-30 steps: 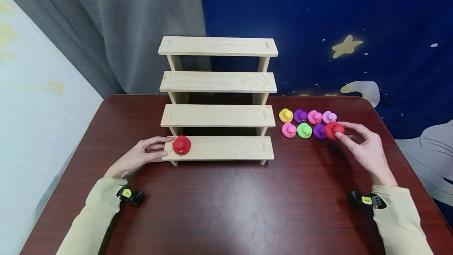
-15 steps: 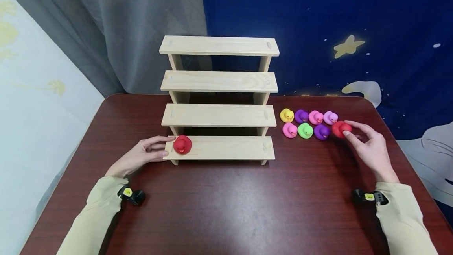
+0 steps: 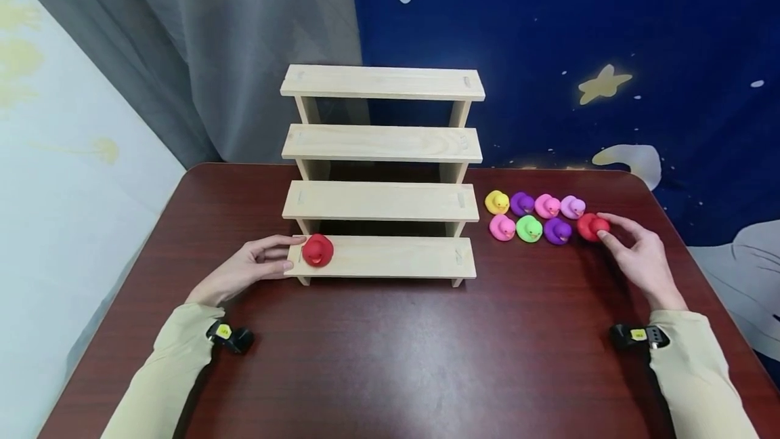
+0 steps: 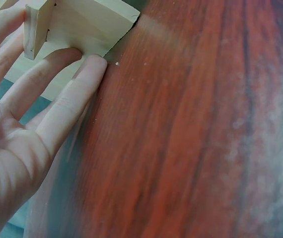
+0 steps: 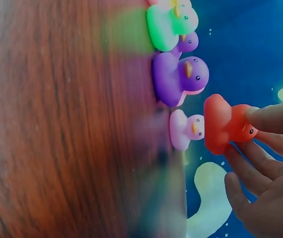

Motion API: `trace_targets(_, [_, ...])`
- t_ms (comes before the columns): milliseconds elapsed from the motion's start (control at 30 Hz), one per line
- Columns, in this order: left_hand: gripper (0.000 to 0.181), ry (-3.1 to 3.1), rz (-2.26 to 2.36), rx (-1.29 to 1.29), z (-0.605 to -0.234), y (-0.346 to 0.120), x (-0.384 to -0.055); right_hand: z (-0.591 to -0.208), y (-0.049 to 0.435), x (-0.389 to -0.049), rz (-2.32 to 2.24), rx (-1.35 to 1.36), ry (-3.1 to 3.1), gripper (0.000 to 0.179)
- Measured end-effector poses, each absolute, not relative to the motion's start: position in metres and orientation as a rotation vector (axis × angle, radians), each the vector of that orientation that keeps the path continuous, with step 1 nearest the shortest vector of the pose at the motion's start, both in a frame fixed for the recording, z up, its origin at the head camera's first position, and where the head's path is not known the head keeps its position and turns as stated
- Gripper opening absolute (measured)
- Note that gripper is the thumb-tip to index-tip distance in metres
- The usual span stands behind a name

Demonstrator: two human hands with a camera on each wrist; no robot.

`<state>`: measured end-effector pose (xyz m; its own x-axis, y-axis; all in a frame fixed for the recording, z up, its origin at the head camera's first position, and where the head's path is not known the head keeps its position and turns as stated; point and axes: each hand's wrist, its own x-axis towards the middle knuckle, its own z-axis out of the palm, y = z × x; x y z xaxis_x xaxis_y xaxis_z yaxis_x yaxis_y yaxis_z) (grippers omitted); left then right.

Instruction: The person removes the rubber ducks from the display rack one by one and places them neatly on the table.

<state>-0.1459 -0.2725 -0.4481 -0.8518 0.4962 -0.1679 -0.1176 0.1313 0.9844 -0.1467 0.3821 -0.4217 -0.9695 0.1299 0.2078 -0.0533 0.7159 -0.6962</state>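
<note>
In the head view my left hand (image 3: 250, 264) holds the left end of the lowest step of a four-tier wooden display stand (image 3: 390, 256), thumb at the front and fingers behind. The left wrist view has its fingers (image 4: 72, 94) around the step's end and leg. A red rubber duck (image 3: 317, 250) sits on that step, close to these fingertips. Off to the right, my right hand (image 3: 640, 256) pinches a second red rubber duck (image 5: 218, 124) between thumb and fingers, raised over the table. Beside it lies a purple duck (image 3: 557, 231), nearest in the front row.
Several more rubber ducks stand in two rows right of the stand, among them a yellow (image 3: 497, 202), a green (image 3: 529, 229) and a pale pink one (image 3: 573, 207). The dark wooden table (image 3: 390, 358) stretches in front. A grey curtain (image 3: 268, 19) and blue star-print cloth hang behind.
My right hand has shifted right with its red duck, away from the purple duck it overlapped. My left hand has kept its place on the stand. The head view has drifted slightly.
</note>
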Motion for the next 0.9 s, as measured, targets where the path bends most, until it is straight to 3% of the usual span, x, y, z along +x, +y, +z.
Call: trace_targets(900, [0.052, 1.899, 1.803, 0.421, -0.447, -0.273, -0.144, -0.438, 0.388, -0.154, 1.125, -0.029, -2.781, 0.035])
